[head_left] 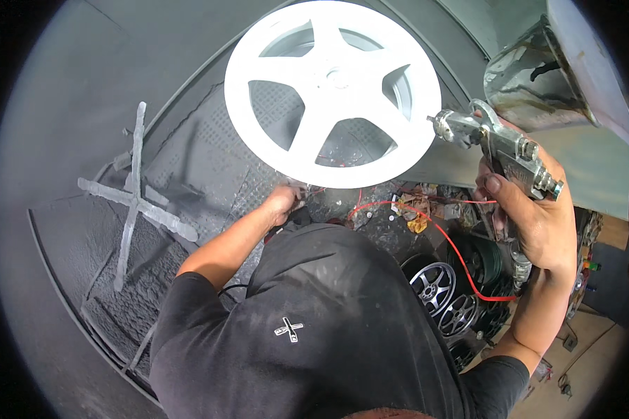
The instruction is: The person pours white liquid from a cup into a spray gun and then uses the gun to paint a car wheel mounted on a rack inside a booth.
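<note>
"What are the hands doing?"

"The right hand has its fingers wrapped around a metal spray gun; I can't tell how far the trigger is pulled. The left hand sits partly hidden under the near edge of the white five-spoke wheel, so whether its fingers grip anything I can't tell."

"So the wheel is where?"

"Left of the right fingers and just beyond the left ones. The nozzle points at its right edge, close by."

"What worries you there?"

"That closeness. Lingering with the trigger pulled could build up a run, and a wrist slip could knock metal against the white face."

"And the metal cup above the right fingers?"

"It looks tilted. If it's loosely covered, tipping it further could drip paint."

"What about the red hose?"

"It loops from below the right fingers across toward the left ones. A snag could jerk the gun off line. Left fingers straying onto the wheel's face could smear any wet finish."
</note>
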`<state>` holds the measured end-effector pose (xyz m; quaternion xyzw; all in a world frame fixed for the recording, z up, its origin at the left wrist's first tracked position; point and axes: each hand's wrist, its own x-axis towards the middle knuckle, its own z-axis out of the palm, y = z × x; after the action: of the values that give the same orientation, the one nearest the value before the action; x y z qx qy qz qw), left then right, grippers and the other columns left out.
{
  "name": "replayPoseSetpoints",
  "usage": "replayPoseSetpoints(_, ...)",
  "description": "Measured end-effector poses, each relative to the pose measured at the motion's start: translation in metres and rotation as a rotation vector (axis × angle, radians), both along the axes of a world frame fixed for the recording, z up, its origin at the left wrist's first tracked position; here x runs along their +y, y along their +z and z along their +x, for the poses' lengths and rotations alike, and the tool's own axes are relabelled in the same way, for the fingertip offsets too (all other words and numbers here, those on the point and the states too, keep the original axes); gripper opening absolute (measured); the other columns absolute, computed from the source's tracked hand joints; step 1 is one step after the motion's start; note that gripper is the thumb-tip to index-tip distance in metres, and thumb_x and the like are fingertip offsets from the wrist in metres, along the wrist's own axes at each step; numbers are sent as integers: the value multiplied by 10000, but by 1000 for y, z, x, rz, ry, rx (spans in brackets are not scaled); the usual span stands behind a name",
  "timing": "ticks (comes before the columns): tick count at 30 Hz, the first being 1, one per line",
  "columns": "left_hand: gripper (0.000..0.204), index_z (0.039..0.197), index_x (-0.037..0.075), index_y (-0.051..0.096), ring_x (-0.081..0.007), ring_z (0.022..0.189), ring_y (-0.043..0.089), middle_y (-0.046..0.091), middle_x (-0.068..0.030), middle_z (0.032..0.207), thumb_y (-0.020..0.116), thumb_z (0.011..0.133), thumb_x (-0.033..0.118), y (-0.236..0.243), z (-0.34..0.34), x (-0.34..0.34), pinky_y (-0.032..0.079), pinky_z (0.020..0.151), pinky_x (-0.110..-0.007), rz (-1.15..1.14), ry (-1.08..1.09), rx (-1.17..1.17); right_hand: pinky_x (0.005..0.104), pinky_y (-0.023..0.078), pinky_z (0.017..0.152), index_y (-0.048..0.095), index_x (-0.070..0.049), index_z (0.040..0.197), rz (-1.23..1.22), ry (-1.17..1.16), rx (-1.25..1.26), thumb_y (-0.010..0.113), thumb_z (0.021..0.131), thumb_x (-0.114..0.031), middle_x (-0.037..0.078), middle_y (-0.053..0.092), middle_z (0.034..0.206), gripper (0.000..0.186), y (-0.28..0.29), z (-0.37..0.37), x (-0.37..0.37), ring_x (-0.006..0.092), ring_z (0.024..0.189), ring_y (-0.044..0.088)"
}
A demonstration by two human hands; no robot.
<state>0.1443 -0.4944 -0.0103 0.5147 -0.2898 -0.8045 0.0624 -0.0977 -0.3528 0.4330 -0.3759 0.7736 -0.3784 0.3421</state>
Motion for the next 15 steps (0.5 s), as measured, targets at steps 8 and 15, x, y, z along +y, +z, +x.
replayPoseSetpoints(8, 211, 1075, 58, 641, -204, 909, 596, 648, -57, 1010, 503, 924, 112, -44, 25, -61, 490, 837, -375, -117, 57, -91, 204, 437, 508, 581, 12, 1345, 30, 25, 89, 696, 907, -89, 25, 683, 863, 463, 4, 5, -13, 52, 648, 565)
replayPoseSetpoints(15, 251, 1163, 67, 608, -172, 941, 591, 667, -46, 1031, 486, 953, 132, -11, 20, -92, 442, 865, -387, -171, 131, -17, 198, 421, 497, 601, 6, 1323, -91, -25, 86, 690, 929, -121, 4, 663, 814, 423, -5, 7, -17, 46, 642, 568)
